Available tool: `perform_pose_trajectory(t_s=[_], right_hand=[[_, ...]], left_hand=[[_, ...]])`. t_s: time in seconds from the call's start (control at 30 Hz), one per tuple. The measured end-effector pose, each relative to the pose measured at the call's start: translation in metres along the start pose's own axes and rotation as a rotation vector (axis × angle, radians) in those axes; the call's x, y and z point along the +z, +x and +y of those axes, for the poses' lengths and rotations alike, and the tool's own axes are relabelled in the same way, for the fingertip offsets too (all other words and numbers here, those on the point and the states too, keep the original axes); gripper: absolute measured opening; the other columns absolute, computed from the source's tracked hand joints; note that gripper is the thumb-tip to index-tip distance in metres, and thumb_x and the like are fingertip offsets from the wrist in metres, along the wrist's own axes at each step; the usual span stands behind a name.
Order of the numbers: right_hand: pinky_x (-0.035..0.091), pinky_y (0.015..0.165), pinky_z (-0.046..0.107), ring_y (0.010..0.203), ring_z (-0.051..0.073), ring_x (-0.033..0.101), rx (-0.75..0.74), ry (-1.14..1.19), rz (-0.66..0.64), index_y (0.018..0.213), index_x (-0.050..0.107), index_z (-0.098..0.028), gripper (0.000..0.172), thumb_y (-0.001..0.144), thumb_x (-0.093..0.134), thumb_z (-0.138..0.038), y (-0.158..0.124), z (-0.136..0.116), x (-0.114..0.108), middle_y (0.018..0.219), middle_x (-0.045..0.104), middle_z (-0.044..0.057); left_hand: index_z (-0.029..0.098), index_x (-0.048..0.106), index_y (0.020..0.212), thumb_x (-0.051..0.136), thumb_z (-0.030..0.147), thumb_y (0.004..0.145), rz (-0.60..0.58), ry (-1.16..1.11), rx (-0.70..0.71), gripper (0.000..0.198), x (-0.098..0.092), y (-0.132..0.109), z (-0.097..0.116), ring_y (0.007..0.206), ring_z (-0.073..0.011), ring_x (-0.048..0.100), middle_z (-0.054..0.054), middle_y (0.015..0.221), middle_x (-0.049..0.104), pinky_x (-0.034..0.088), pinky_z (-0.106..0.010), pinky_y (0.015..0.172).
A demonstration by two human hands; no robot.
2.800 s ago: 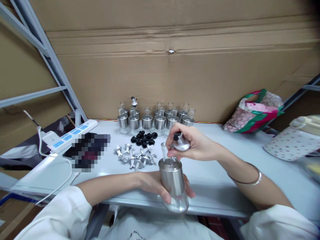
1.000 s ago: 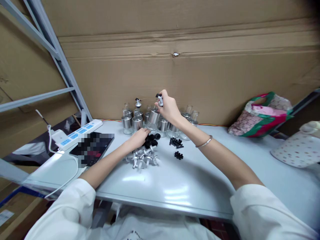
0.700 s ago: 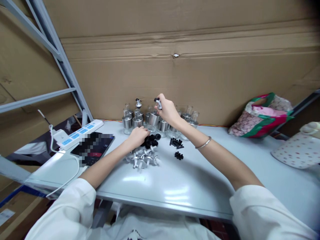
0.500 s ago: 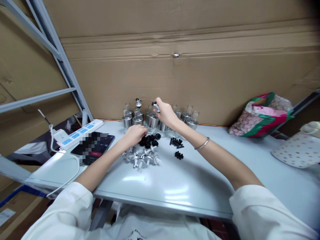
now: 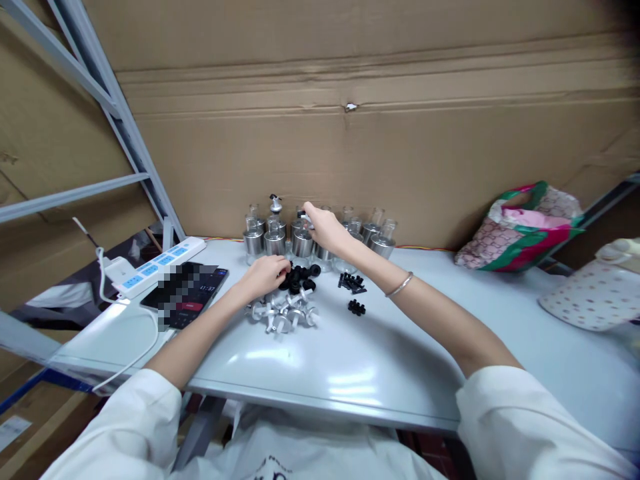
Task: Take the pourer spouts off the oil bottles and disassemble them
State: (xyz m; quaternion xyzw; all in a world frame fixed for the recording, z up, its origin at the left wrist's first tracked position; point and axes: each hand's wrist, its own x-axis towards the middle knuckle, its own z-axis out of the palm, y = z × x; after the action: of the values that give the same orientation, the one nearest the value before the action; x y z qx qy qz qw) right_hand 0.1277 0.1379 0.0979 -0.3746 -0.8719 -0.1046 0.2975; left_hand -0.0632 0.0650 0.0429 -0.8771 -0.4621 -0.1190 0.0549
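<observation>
My right hand (image 5: 325, 228) is closed around a silver pourer spout (image 5: 309, 223) with a black tip, over the neck of a glass bottle (image 5: 303, 243) with a metal band. My left hand (image 5: 267, 275) rests at the left edge of a pile of black rubber rings (image 5: 300, 279), fingers curled together; what they pinch, if anything, is hidden. Several similar bottles stand in rows, and one at the back left carries a fitted pourer (image 5: 275, 204). Loose silver spouts (image 5: 285, 315) lie in front of the rings.
Small black levers (image 5: 353, 283) and tiny black caps (image 5: 357, 307) lie right of the rings. A phone (image 5: 187, 293) and a white power strip (image 5: 160, 267) are at the left. A patterned bag (image 5: 520, 230) and a dotted white container (image 5: 595, 300) stand at the right, with cardboard (image 5: 370, 160) behind.
My right hand has dropped slightly with the pourer spout, closer to the bottle's neck. My left hand has stayed by the rubber rings, shifting only a little. The view has moved slightly.
</observation>
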Motion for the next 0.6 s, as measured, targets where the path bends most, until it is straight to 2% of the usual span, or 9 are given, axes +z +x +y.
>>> perform_pose_trajectory(t_s=[0.17, 0.23, 0.33, 0.47, 0.6], right_hand=[[0.042, 0.069, 0.029, 0.085, 0.025, 0.061, 0.026, -0.017, 0.024, 0.105, 0.042, -0.016, 0.025, 0.081, 0.041, -0.008, -0.003, -0.003, -0.002, 0.101, 0.065, 0.014], [0.042, 0.069, 0.029, 0.087, 0.025, 0.061, 0.019, -0.027, 0.014, 0.105, 0.042, -0.016, 0.026, 0.081, 0.040, -0.007, -0.003, -0.006, -0.003, 0.102, 0.064, 0.014], [0.041, 0.069, 0.029, 0.086, 0.025, 0.061, 0.011, -0.039, -0.011, 0.105, 0.042, -0.016, 0.026, 0.082, 0.038, -0.004, -0.003, -0.010, -0.005, 0.100, 0.065, 0.014], [0.040, 0.068, 0.028, 0.086, 0.024, 0.061, 0.035, -0.044, -0.018, 0.105, 0.042, -0.015, 0.025, 0.083, 0.038, -0.004, -0.002, -0.011, -0.006, 0.102, 0.064, 0.014], [0.039, 0.067, 0.028, 0.085, 0.023, 0.061, 0.059, -0.071, -0.037, 0.107, 0.043, -0.015, 0.023, 0.086, 0.038, -0.007, -0.003, -0.013, -0.008, 0.105, 0.063, 0.016]], left_hand=[[0.010, 0.050, 0.118, 0.045, 0.019, 0.086, 0.079, -0.061, -0.018, 0.033, 0.016, 0.001, -0.004, 0.110, -0.0245, 0.052, -0.014, 0.119, 0.054, 0.044, -0.037, 0.094], [0.011, 0.049, 0.120, 0.042, 0.023, 0.090, 0.065, -0.095, 0.008, 0.034, 0.023, 0.002, -0.004, 0.116, -0.0251, 0.048, -0.014, 0.124, 0.052, 0.042, -0.040, 0.098], [0.014, 0.056, 0.111, 0.039, 0.028, 0.093, 0.040, -0.101, 0.039, 0.029, 0.027, 0.003, -0.003, 0.112, -0.0243, 0.049, -0.012, 0.119, 0.055, 0.042, -0.040, 0.098], [0.016, 0.059, 0.104, 0.038, 0.025, 0.092, 0.032, -0.094, 0.071, 0.025, 0.022, 0.001, -0.001, 0.101, -0.0219, 0.051, -0.009, 0.105, 0.057, 0.044, -0.037, 0.092], [0.014, 0.054, 0.118, 0.041, 0.023, 0.091, 0.039, -0.040, 0.044, 0.032, 0.020, 0.002, 0.002, 0.098, -0.0227, 0.049, -0.010, 0.102, 0.057, 0.043, -0.037, 0.090]])
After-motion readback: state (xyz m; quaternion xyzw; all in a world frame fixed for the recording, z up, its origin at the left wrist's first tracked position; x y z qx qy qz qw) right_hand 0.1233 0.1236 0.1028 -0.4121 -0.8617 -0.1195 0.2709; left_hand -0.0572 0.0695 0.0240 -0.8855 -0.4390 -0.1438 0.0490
